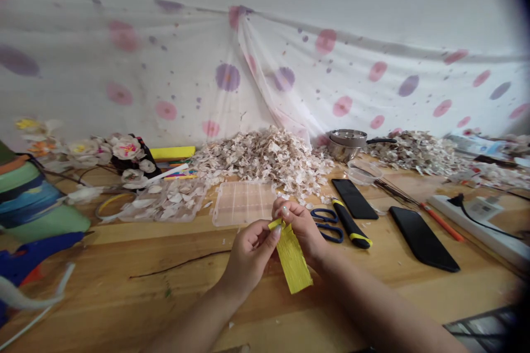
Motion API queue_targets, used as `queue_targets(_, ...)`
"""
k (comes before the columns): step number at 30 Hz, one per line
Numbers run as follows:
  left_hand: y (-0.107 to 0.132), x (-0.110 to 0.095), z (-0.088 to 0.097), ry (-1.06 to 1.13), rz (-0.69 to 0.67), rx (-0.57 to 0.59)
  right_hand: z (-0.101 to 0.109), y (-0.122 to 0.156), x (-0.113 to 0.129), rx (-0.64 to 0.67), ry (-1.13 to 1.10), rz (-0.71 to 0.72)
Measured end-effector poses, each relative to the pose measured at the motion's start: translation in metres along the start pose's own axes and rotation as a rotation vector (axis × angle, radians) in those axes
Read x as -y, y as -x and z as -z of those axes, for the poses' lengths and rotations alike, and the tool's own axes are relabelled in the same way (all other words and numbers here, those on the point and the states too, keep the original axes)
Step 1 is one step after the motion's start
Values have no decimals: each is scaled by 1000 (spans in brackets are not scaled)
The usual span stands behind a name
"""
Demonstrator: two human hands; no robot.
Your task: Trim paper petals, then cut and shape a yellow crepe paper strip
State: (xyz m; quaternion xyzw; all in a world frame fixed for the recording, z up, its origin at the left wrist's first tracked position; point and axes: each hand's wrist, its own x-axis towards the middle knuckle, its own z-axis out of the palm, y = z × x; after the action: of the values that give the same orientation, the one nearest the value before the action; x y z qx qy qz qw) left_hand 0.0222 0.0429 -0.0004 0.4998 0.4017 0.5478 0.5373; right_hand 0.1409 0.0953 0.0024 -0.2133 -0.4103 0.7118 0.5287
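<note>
A strip of yellow crepe paper (295,262) hangs down between my two hands, above the wooden table. My left hand (250,251) is closed, its thumb and fingers pinching the strip's upper left corner. On the other side, my right hand (304,229) pinches the top edge, its fingertips close to the left thumb. A thin dark wire (182,262) runs leftward from behind my left hand; whether that hand grips it is hidden. Just past my right hand lie blue-handled scissors (329,226), partly covered, and a black-and-yellow utility knife (351,223).
Behind my hands are a clear compartment box (242,204) and a large heap of pale dried petals (265,160). Two black phones (355,198) and a white power strip (484,226) lie right. A blue glue gun (39,259) and handmade flowers (126,149) are left.
</note>
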Motion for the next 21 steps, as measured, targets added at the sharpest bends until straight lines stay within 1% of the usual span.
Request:
queue_targets(2, -1, 0, 1, 6, -7, -1, 3, 0, -1, 27, 3, -36)
queue_targets(5, -2, -1, 2, 6, -30, 5, 5, -1, -1, 110, 9, -104)
queue_targets(8, -2, -3, 3, 3, -54, -8, 4, 0, 1, 152, 2, -129)
queue_targets(14, -2, -3, 4, -10, -48, -2, 1, 1, 3, 67, -51, -101)
queue_targets(19, -1, -1, 4, -46, -62, -15, 1, 2, 0, 102, -71, -167)
queue_targets(21, -1, 0, 4, -72, -75, -26, 0, 2, 0, 85, -65, -155)
